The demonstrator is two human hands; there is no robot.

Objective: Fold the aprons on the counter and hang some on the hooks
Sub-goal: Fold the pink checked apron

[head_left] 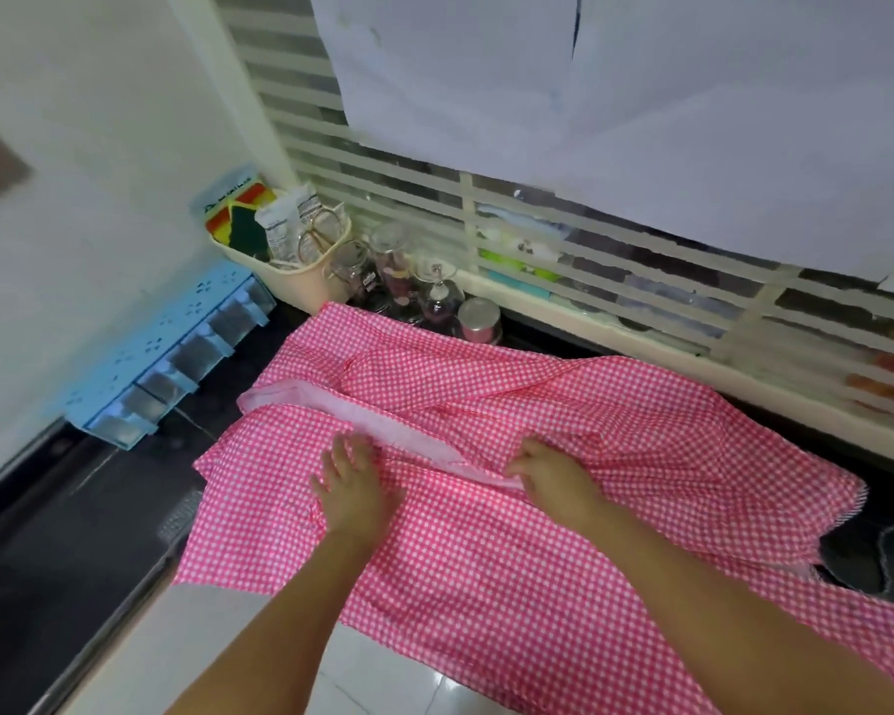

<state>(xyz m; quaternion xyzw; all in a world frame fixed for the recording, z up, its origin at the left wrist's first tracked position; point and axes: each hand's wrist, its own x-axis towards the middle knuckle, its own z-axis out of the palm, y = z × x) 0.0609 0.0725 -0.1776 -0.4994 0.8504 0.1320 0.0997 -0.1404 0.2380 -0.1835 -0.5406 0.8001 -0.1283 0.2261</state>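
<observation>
The task looks barely begun: 1 pink checked apron (pixel 538 534) lies spread and rumpled across the dark worktop (pixel 73 534), its near part hanging over the front edge. Only a rough turn-over shows its pale underside, and nothing hangs on the blue wall rack (pixel 166 363), so I judge the neat folding and all the hanging are not yet done. The left hand (pixel 352 487) lies flat on the cloth with fingers spread wide, while the right hand (pixel 548 477) has its fingers bent close and seems to pinch the pale turned edge.
</observation>
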